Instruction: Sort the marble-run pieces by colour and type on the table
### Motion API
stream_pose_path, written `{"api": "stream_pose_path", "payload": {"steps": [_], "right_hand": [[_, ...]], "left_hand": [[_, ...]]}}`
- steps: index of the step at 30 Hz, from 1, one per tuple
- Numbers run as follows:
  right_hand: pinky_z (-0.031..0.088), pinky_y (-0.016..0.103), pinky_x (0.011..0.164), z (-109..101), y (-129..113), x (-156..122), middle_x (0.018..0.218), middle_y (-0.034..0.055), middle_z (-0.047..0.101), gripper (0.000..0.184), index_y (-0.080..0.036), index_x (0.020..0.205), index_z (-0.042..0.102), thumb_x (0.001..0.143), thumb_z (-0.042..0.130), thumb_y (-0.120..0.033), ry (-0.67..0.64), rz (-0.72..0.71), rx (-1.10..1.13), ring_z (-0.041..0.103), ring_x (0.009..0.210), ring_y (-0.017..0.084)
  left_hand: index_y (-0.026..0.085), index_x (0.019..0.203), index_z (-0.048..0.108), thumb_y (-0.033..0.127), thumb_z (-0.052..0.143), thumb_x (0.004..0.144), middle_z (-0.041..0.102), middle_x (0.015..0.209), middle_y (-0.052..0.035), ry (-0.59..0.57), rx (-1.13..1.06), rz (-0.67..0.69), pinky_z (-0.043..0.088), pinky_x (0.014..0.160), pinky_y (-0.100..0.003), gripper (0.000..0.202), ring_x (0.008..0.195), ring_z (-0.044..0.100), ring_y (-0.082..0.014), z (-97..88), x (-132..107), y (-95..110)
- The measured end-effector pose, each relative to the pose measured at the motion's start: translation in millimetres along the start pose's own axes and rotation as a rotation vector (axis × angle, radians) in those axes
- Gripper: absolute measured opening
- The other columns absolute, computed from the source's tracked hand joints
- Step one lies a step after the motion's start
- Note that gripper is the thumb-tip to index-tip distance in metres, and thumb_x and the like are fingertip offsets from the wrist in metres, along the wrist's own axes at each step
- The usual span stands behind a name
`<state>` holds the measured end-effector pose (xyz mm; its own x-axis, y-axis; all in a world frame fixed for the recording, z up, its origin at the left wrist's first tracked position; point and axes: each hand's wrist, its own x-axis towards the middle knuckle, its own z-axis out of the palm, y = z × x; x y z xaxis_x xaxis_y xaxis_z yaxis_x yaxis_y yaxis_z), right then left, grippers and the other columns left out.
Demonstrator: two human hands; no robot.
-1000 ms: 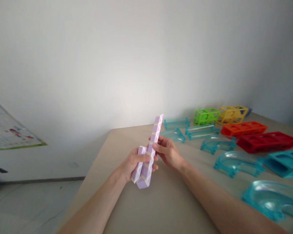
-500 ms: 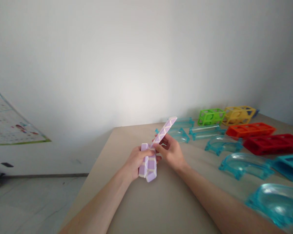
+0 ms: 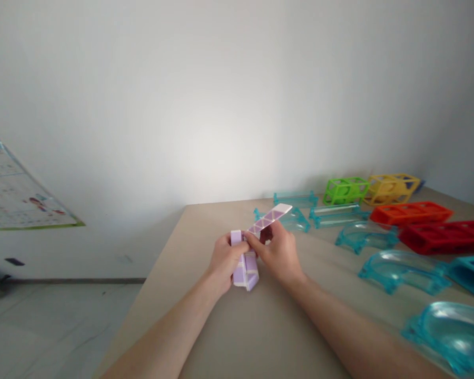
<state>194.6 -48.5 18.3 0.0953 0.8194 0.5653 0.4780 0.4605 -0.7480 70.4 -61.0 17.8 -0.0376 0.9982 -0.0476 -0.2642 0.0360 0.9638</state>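
Observation:
A lilac and white snake twist puzzle point(image 3: 246, 268) is held over the beige table point(image 3: 268, 326) between both hands. My left hand point(image 3: 226, 258) is closed round its folded lower block. My right hand point(image 3: 278, 252) pinches the free strip, which juts up and to the right, tilted low, towards the turquoise pieces.
To the right lie several clear turquoise curved track pieces point(image 3: 398, 268), red point(image 3: 442, 236) and orange point(image 3: 411, 212) frames, and green point(image 3: 345, 190) and yellow point(image 3: 393, 188) open cubes by the wall. The table's left edge drops to the floor. A poster point(image 3: 11, 195) lies at far left.
The puzzle's free strip has swung from nearly upright down to the right. Both hands have shifted slightly right and further onto the table.

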Motion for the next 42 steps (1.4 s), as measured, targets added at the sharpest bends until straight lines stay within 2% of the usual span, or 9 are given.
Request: {"api": "stream_pose_path", "payload": {"steps": [6, 9, 13, 16, 23, 30, 35, 39, 42], "right_hand": [[0.037, 0.023, 0.052, -3.3, 1.5, 1.8, 0.059, -0.0058, 0.054, 0.026, -0.021, 0.075, 0.049, 0.075, 0.071, -0.036, 0.162, -0.002, -0.036, 0.050, 0.050, 0.012], [0.038, 0.024, 0.054, -4.5, 3.3, 2.6, 0.060, -0.0047, 0.055, 0.024, -0.021, 0.075, 0.051, 0.078, 0.069, -0.037, 0.154, -0.031, -0.026, 0.050, 0.052, 0.012], [0.044, 0.025, 0.061, -5.8, 7.3, 3.0, 0.076, 0.0006, 0.064, 0.006, -0.021, 0.088, 0.059, 0.087, 0.058, -0.027, 0.040, -0.129, 0.056, 0.056, 0.063, 0.014], [0.046, 0.026, 0.064, -5.6, 12.3, 3.5, 0.079, 0.0021, 0.063, 0.010, -0.020, 0.094, 0.062, 0.088, 0.055, -0.022, -0.011, -0.162, 0.085, 0.057, 0.065, 0.015], [0.045, 0.026, 0.062, -2.8, 19.1, 5.1, 0.072, -0.0001, 0.063, 0.014, -0.019, 0.096, 0.064, 0.084, 0.063, -0.026, -0.092, -0.098, 0.115, 0.057, 0.062, 0.015], [0.047, 0.025, 0.059, 0.3, 20.9, 4.4, 0.076, 0.0019, 0.068, 0.017, -0.019, 0.095, 0.066, 0.087, 0.059, -0.032, -0.107, 0.025, 0.246, 0.061, 0.062, 0.016], [0.049, 0.026, 0.064, 0.1, 19.8, 1.8, 0.080, 0.0041, 0.070, 0.023, -0.017, 0.095, 0.066, 0.090, 0.057, -0.038, -0.145, 0.029, 0.344, 0.063, 0.069, 0.017], [0.050, 0.027, 0.064, -0.4, 15.0, 1.3, 0.082, 0.0043, 0.068, 0.023, -0.017, 0.095, 0.065, 0.087, 0.061, -0.039, -0.159, 0.027, 0.465, 0.063, 0.070, 0.017], [0.051, 0.027, 0.061, 0.5, 11.9, 1.9, 0.080, 0.0048, 0.068, 0.030, -0.016, 0.096, 0.063, 0.080, 0.069, -0.040, -0.141, 0.111, 0.577, 0.063, 0.067, 0.017]], "left_hand": [[0.010, 0.083, 0.072, 0.025, 0.073, 0.065, 0.073, 0.071, -0.0079, -0.233, -0.314, -0.113, 0.048, 0.061, -0.028, 0.024, 0.063, 0.066, -0.0193, -0.1, -1.4, 8.4], [0.009, 0.084, 0.072, 0.022, 0.074, 0.066, 0.073, 0.072, -0.0073, -0.215, -0.343, -0.104, 0.049, 0.062, -0.027, 0.022, 0.063, 0.066, -0.0180, -0.7, 0.3, 8.2], [0.008, 0.082, 0.072, 0.021, 0.071, 0.069, 0.073, 0.071, -0.0078, -0.152, -0.383, -0.147, 0.049, 0.060, -0.027, 0.018, 0.060, 0.065, -0.0171, -3.9, 3.4, 7.9], [0.008, 0.083, 0.072, 0.020, 0.069, 0.071, 0.073, 0.073, -0.0092, -0.168, -0.379, -0.179, 0.049, 0.060, -0.028, 0.018, 0.059, 0.065, -0.0174, -6.7, 5.1, 6.8], [0.006, 0.088, 0.072, 0.015, 0.068, 0.072, 0.072, 0.070, -0.0084, -0.190, -0.362, -0.194, 0.048, 0.060, -0.027, 0.019, 0.055, 0.061, -0.0144, -7.9, 6.6, 0.0], [0.008, 0.097, 0.069, 0.032, 0.058, 0.085, 0.071, 0.080, -0.0119, -0.245, -0.502, -0.313, 0.053, 0.065, -0.034, 0.028, 0.070, 0.066, -0.0219, -7.8, 5.6, 9.9], [0.005, 0.095, 0.068, 0.032, 0.059, 0.085, 0.068, 0.079, -0.0132, -0.361, -0.610, -0.413, 0.048, 0.053, -0.024, 0.030, 0.066, 0.062, -0.0170, -9.4, 3.7, 21.0], [0.006, 0.093, 0.068, 0.032, 0.064, 0.081, 0.068, 0.077, -0.0127, -0.346, -0.567, -0.387, 0.047, 0.052, -0.024, 0.030, 0.065, 0.062, -0.0169, -12.1, 4.7, 19.9], [0.009, 0.090, 0.069, 0.030, 0.070, 0.076, 0.069, 0.073, -0.0095, -0.243, -0.472, -0.241, 0.049, 0.054, -0.026, 0.025, 0.061, 0.063, -0.0168, -13.3, 5.4, 14.5]]}}
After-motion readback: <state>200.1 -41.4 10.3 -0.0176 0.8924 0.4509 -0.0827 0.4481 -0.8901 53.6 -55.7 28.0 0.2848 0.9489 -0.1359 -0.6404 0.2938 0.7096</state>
